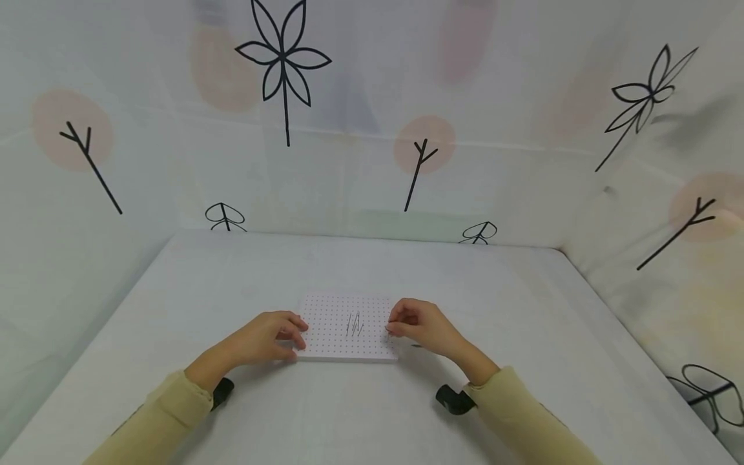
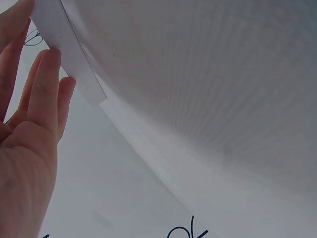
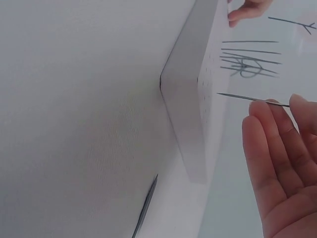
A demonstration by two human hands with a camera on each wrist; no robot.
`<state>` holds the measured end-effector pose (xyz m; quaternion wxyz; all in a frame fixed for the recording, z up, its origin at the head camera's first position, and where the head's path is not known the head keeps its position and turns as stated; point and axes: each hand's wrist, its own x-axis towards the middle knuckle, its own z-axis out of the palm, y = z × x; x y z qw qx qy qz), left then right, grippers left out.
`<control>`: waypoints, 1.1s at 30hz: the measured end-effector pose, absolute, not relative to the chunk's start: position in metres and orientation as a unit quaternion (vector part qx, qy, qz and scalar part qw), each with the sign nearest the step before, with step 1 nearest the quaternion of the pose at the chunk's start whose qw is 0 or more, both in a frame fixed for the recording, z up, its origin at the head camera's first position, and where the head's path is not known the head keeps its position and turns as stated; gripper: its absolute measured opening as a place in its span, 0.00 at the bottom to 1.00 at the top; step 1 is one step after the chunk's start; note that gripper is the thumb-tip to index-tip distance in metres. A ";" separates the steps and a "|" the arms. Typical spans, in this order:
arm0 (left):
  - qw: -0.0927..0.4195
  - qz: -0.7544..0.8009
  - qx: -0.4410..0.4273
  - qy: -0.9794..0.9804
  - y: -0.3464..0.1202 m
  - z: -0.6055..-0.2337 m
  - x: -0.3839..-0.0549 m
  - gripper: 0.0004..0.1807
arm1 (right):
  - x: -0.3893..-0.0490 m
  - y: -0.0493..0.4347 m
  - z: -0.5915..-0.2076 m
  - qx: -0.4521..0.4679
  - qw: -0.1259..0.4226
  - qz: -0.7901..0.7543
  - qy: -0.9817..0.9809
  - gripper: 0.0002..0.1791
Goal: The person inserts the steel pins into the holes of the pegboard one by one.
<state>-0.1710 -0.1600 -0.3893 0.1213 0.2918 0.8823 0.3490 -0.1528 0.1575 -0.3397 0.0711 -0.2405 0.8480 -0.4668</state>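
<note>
A white board (image 1: 325,339) with rows of small holes lies on the table. Several thin dark needles (image 3: 251,50) stand up from its middle, some leaning. My right hand (image 1: 421,325) is at the board's right edge, pinching a needle (image 3: 237,96) between thumb and fingertips; its pointed end faces the holed surface, apart from it as the right wrist view shows. With loosely bent fingers, my left hand (image 1: 270,336) touches the board's left edge. The board's side wall (image 2: 74,54) meets those fingertips in the left wrist view.
Thin dark pointed rods, apparently more needles (image 3: 146,203), lie on the white table (image 1: 360,413) just right of the board. Behind and at both sides hang pale cloth walls (image 1: 349,181) with black plant drawings. Dark wrist-worn cameras (image 1: 455,400) sit beneath the sleeves.
</note>
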 end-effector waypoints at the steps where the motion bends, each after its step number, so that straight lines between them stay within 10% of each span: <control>1: 0.121 0.349 0.290 0.883 -0.160 -0.389 -0.171 0.07 | -0.153 0.157 -0.340 -0.241 0.074 -0.472 0.845 0.03; 33: 0.124 0.351 0.285 0.883 -0.161 -0.390 -0.171 0.08 | -0.154 0.126 -0.348 -0.251 0.072 -0.498 0.827 0.04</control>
